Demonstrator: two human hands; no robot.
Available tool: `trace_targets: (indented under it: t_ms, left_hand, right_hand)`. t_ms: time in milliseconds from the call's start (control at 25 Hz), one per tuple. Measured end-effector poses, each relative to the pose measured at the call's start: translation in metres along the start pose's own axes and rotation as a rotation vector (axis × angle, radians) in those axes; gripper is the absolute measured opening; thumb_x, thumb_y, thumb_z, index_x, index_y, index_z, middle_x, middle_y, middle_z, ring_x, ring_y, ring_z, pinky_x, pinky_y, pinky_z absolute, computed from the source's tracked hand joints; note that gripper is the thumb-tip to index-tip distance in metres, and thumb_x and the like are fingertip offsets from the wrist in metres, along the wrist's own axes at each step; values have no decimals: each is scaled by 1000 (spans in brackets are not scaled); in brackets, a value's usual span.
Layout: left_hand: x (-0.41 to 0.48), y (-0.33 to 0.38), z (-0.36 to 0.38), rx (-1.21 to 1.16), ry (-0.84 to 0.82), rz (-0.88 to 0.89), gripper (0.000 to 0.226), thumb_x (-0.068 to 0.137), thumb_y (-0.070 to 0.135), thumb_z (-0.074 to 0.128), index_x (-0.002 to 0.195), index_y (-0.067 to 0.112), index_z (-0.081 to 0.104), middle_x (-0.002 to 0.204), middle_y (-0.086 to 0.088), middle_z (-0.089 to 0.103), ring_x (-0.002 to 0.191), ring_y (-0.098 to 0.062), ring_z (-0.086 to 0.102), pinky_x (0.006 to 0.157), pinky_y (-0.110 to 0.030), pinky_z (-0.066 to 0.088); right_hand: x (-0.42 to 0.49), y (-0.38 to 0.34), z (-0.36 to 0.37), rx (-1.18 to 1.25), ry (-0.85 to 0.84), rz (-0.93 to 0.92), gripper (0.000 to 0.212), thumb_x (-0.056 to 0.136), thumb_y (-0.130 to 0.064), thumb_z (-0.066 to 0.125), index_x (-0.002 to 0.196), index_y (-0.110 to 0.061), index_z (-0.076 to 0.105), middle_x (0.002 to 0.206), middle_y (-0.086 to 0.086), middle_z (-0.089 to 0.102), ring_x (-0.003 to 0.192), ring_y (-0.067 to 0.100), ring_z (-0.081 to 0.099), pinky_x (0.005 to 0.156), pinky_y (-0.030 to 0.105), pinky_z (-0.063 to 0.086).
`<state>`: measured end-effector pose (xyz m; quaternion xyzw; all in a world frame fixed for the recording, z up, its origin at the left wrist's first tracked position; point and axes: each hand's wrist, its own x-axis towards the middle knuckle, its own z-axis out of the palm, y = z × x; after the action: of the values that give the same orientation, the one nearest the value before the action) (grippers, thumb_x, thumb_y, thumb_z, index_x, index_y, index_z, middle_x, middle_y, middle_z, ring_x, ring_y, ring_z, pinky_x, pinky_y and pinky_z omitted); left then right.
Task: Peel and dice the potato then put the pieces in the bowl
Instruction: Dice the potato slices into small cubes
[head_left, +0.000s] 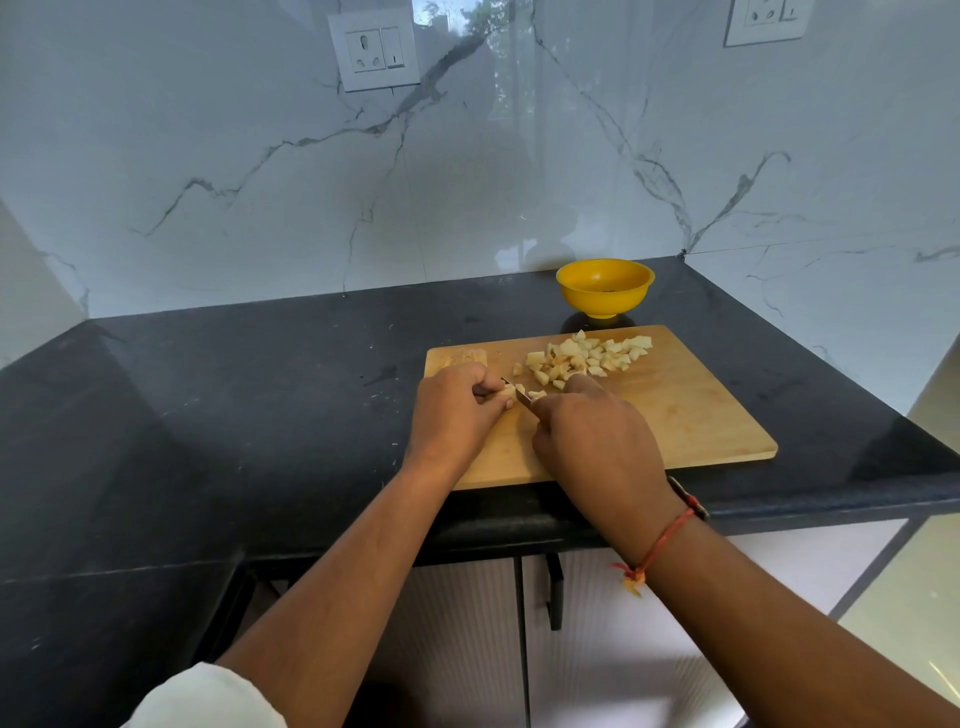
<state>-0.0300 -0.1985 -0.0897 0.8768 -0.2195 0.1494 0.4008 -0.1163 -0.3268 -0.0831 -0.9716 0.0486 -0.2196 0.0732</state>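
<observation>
on the wooden cutting board (675, 415), the left hand (452, 410) pinches a potato piece (508, 391); the right hand (592, 436) grips a knife (517, 391), handle hidden. diced potato (587, 356) lies near the yellow bowl (604, 287), its inside unclear.

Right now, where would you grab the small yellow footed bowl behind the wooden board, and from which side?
Probably pinch the flared rim of the yellow bowl on its right side, coming from above. It stands upright and open on a narrow foot; the marble wall is close behind, the wooden cutting board in front.
</observation>
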Motion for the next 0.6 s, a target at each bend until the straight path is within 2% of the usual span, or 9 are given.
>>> trace_targets:
  t_ms: [160, 320, 480, 600]
  left_hand:
    - [1, 0, 0, 4, 5, -13, 11, 84, 23, 80, 94, 21, 75, 83, 19, 64, 76, 7, 58, 71, -5, 45]
    - [1, 0, 0, 16, -3, -17, 14, 85, 25, 79, 98, 22, 75, 88, 16, 66, 79, 5, 58, 70, -6, 43]
    - [0, 0, -1, 20, -5, -14, 15, 85, 26, 79, 99, 23, 74, 86, 19, 62, 79, 5, 57, 70, -8, 42]
    - [0, -1, 0, 5, -3, -36, 17, 83, 26, 80, 98, 24, 72, 88, 16, 64, 81, 2, 59, 71, -10, 45]
  right_hand:
    - [-11, 7, -7, -37, -38, -35, 31, 101, -32, 51, 131, -31, 60, 110, -2, 50, 90, 11, 52, 72, 24, 46]
    - [-16, 13, -12, -103, -4, -53, 32, 98, -33, 55, 130, -36, 60, 109, -3, 51, 97, 14, 51, 74, 28, 52]
    - [-14, 14, -13, -22, 76, 58, 26, 98, -30, 52, 118, -33, 69, 100, -5, 53, 86, 13, 53, 64, 29, 52]
    - [-12, 9, -12, 62, 104, 74, 27, 96, -33, 55, 118, -35, 69, 95, -6, 52, 77, 12, 51, 60, 28, 49]
